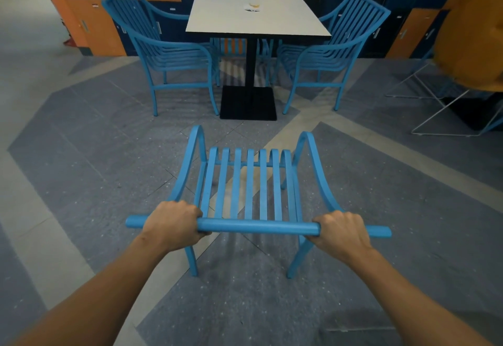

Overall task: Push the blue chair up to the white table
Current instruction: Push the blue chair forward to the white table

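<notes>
Both hands are wrapped around the top rail of the blue chair [245, 190], the left hand [174, 226] near the rail's left end and the right hand [341, 232] near its right end, fingers curled fully closed over the bar. The chair stands on the grey floor [81, 155] with its back toward the person and its seat facing the white table [257, 14], well apart from the table's near edge. Three more blue chairs already sit at the table's left, right and far edges, so the near edge is the open place. A small pale object lies near the table's far right corner; what it is cannot be told.

The step in hand looks like the push itself, barely begun. The next move calls for a straight, even shove forward, keeping the seat centred on the black pedestal base [248, 102] so the arms slide under the near edge.
</notes>
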The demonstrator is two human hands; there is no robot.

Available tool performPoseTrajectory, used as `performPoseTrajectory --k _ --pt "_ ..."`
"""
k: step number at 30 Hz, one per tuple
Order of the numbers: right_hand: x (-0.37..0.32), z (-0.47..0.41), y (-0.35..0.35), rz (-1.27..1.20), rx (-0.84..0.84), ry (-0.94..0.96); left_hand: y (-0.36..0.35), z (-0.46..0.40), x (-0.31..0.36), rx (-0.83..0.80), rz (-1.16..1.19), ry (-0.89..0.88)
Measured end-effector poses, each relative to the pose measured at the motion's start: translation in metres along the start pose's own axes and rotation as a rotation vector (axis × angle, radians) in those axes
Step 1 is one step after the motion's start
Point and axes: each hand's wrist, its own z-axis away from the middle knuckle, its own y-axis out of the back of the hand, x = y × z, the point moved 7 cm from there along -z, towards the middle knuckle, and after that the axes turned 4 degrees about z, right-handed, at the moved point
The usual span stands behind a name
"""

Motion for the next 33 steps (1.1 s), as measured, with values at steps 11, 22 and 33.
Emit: performPoseTrajectory --k 11,22,33 --pt "0.028 -0.091 0.001 0.026 -0.011 -0.023 0.024 -0.086 -0.017 0.026 -0.015 -0.035" --pt "0.068 -0.197 -0.001 0.042 -0.012 -0.036 0.050 -0.190 -0.032 0.027 0.005 -0.023" --pt "0.118 -0.321 -0.002 0.037 0.030 -0.004 0.079 -0.311 -0.047 0.044 -0.023 0.025"
